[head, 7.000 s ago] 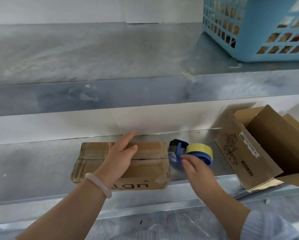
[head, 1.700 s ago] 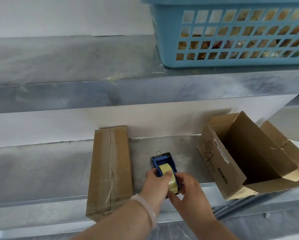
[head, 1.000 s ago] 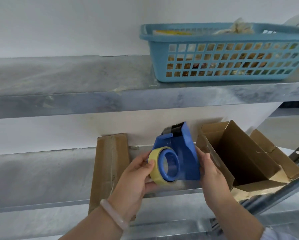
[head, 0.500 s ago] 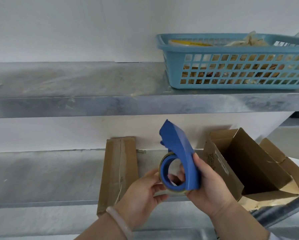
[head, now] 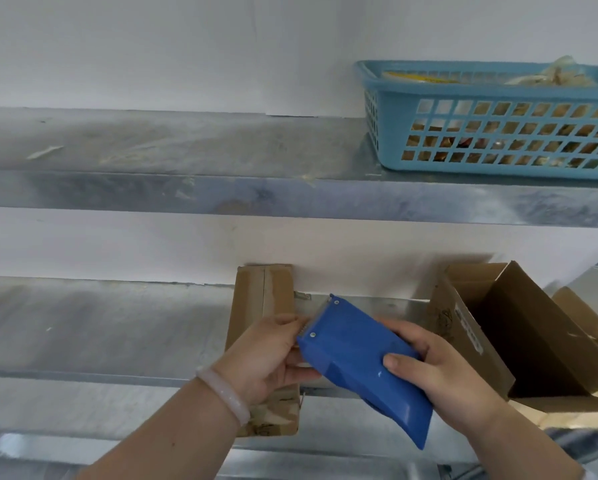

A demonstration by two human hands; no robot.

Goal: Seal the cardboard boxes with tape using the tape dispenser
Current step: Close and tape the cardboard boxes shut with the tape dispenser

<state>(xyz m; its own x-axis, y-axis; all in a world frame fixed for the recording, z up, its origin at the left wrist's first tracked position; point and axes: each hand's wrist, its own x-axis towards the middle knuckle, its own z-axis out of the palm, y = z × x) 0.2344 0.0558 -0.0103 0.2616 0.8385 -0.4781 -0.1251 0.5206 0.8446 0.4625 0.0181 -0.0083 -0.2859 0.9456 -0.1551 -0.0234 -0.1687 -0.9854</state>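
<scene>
Dispenser [head: 356, 358]: held before shelf [head: 117, 327], right hand [head: 442, 372] wrapped round body, left hand [head: 266, 355] pinching blade end. Step: likely readying tape. Next: bring tape end to box [head: 263, 296] seam.

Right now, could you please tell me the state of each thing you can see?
Tape dispenser: raised, gripped by right hand, left hand holding its toothed end.
Closed box: flaps shut, lying on lower shelf.
Open box: tipped on its side, flaps open.
Basket: filled, on upper shelf.
</scene>
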